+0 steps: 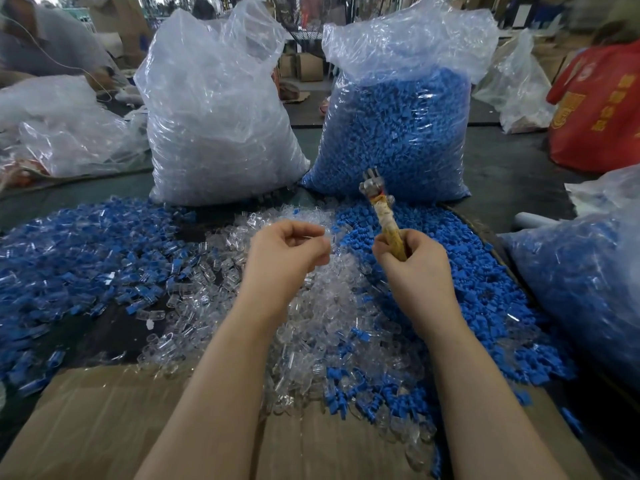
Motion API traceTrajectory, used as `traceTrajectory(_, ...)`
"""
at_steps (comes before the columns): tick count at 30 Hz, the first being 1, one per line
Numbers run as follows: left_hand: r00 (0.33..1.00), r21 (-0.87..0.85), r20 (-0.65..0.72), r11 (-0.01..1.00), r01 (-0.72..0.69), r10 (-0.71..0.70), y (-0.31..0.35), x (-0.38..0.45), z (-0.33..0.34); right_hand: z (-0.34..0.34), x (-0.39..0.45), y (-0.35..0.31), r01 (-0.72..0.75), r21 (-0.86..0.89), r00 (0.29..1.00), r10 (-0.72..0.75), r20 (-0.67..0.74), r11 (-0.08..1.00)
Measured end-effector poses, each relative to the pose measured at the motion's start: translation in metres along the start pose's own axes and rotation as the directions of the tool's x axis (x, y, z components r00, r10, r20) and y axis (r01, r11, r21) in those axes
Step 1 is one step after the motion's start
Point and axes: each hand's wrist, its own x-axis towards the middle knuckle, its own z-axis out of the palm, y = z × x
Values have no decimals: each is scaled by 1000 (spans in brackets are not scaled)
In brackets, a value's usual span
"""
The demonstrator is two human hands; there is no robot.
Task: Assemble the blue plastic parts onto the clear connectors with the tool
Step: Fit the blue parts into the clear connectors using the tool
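From the head view, the right hand grips the tape-wrapped yellowish handle of a small tool, its fingers curled round the lower end so that the tool stands tilted up and away, its metal head raised in front of the blue bag. The left hand is held up beside it, fingers curled inward with thumb and forefinger pinched together; a clear piece seems to sit between them, but it is too blurred to be sure. Beneath both hands lies a heap of clear plastic connectors on the dark worktop. Loose blue plastic parts spread to its right, and a mix of blue and clear pieces to its left. Behind stand a tall clear bag of clear connectors and a clear bag of blue parts. A flat brown cardboard sheet lies nearest.
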Motion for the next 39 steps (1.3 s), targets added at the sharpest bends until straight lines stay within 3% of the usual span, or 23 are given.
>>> traceTrajectory(6,996,-138,54,988,73,-66,0,-1,4,-1,-4,-4,49,136,999,-51,11,990)
traceTrajectory(25,997,-204,-10,976,74,-78,1,-3,13,6,-13,-20,127,286,978,-168,125,950)
traceTrajectory(30,998,-232,30,971,56,-51,3,-6,13,8,-15,-20,162,287,963,-216,165,944)
traceTrajectory(39,993,-241,97,967,82,-60,4,-6,12,10,-14,-20,170,337,982,-186,17,926)
